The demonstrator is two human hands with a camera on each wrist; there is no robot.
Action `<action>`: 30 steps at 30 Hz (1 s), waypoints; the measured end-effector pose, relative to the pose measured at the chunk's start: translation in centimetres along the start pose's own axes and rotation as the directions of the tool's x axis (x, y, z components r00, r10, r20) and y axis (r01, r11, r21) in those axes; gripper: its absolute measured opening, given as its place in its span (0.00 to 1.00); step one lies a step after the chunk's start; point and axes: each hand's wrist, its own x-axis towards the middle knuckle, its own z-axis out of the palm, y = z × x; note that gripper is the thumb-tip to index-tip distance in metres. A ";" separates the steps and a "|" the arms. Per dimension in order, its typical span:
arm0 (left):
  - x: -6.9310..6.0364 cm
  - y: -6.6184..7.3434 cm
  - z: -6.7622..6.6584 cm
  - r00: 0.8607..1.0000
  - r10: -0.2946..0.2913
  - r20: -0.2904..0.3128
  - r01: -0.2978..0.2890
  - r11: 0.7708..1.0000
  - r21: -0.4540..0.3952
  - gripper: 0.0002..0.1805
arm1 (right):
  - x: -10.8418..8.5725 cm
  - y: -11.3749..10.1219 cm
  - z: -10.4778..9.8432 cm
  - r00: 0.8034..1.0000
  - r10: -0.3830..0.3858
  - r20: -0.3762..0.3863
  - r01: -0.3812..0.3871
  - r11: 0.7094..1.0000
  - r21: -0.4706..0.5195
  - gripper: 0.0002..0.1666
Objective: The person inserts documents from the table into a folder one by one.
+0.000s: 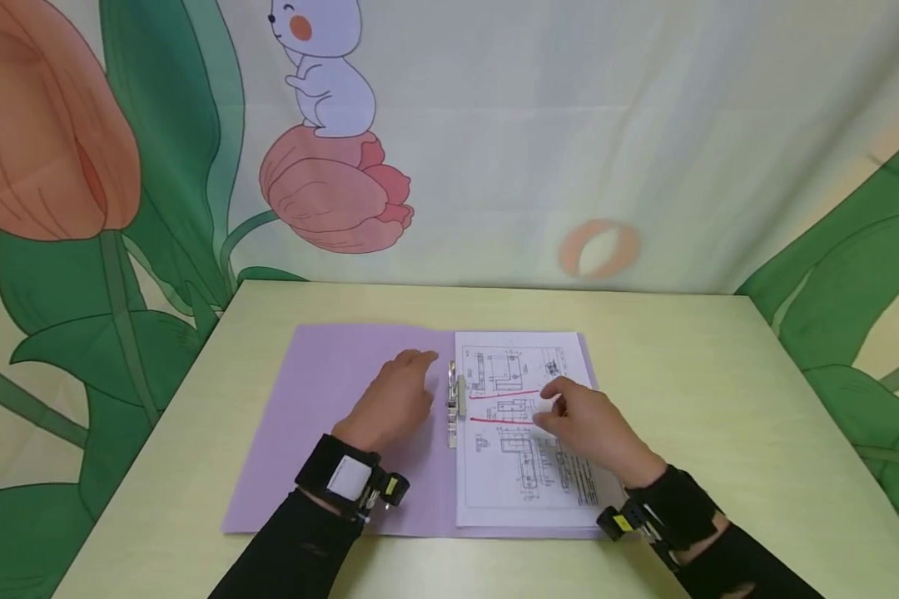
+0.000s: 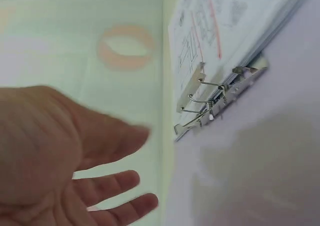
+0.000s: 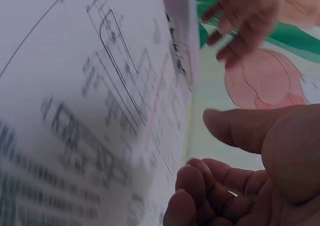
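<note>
A purple folder [image 1: 270,466] lies spread on the table, with a stack of white sheets [image 1: 494,491] on its right half. Technical drawings and two red lines mark the top sheet. Along the fold sits a metal ring clip [image 2: 210,98], its wire rings passing through the sheets' edge. My left hand [image 1: 393,399] hovers over the folder's left cover, just left of the clip, thumb and fingers apart and holding nothing. Over the sheets' right side is my right hand [image 1: 595,424], fingers loosely bent; the right wrist view shows a gap between thumb and fingers [image 3: 190,183].
A pale wooden table [image 1: 719,399] extends on both sides of the folder. Behind its far edge hangs a curtain [image 1: 494,166] printed with tulips, leaves and a white animal. Each wrist wears a black strap with a small camera [image 1: 393,488].
</note>
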 end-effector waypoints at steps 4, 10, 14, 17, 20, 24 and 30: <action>2.6 0.0 0.6 0.999 -0.015 0.039 0.018 0.997 -0.080 0.26 | 1.5 -0.9 2.3 0.998 -0.005 0.068 0.006 1.000 -0.014 0.30; 4.4 0.0 2.1 0.997 -0.018 0.073 0.026 0.994 -0.110 0.27 | 2.1 -0.7 4.2 0.994 -0.026 0.107 0.033 0.997 -0.064 0.39; 5.1 0.0 2.6 0.995 -0.032 0.096 0.045 0.989 -0.138 0.26 | 2.1 -0.8 4.1 0.994 -0.033 0.106 0.040 0.997 -0.068 0.41; 5.4 0.0 2.7 0.990 -0.043 0.132 0.068 0.979 -0.191 0.27 | 2.2 -0.9 3.9 0.993 -0.040 0.107 0.048 0.996 -0.073 0.41; 5.6 0.0 2.8 0.988 -0.042 0.146 0.078 0.964 -0.253 0.28 | 2.2 -1.0 3.9 0.993 -0.040 0.110 0.049 0.996 -0.081 0.41; 5.7 0.1 2.9 0.987 -0.056 0.154 0.104 0.940 -0.326 0.27 | 2.4 -1.2 3.9 0.993 -0.043 0.113 0.053 0.995 -0.086 0.40; 6.0 0.2 3.2 0.984 -0.073 0.164 0.129 0.924 -0.360 0.25 | 2.6 -1.2 4.2 0.994 -0.044 0.105 0.054 0.994 -0.092 0.40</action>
